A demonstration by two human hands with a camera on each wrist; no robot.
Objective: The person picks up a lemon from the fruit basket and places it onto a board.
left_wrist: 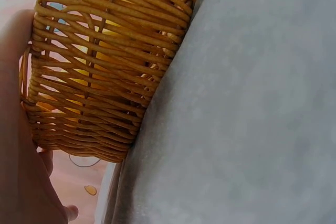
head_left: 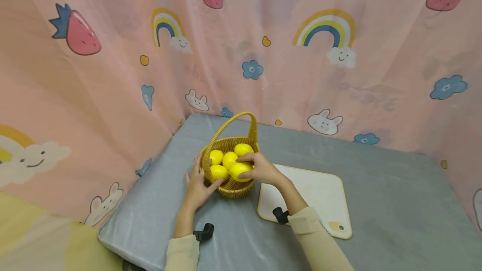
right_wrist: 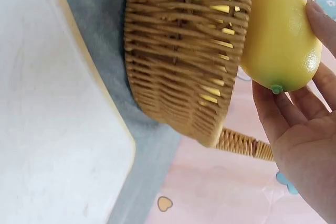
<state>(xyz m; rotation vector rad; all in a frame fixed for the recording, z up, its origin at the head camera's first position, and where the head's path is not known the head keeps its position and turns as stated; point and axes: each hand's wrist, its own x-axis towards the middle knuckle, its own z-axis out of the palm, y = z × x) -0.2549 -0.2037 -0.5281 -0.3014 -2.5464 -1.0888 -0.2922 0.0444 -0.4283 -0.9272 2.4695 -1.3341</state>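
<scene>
**Left and right hands at a wicker basket (head_left: 232, 194) of yellow lemons**

Nearest, two cream sleeves (head_left: 183, 251) reach toward the basket, each wrist bearing a black device (head_left: 205, 232). To the right of the basket, a white board (head_left: 312, 198) with a yellow edge lies flat on the grey-covered desk (head_left: 380, 191). The left hand (head_left: 198, 188) holds the basket at its near left rim, the thumb set apart from the other fingers. The right hand (head_left: 265, 170), at the basket's right rim, pinches one lemon (head_left: 241, 172) between thumb and fingers; the right wrist view shows this lemon's green tip and its position at the basket's mouth. Four other lemons (head_left: 229, 160) lie inside the basket, left of and beyond the held one. The arched handle (head_left: 245, 113) rises above the basket. Behind the basket hangs a pink curtain (head_left: 278, 91) printed with strawberries, rainbows, rabbits and blue flowers.
</scene>
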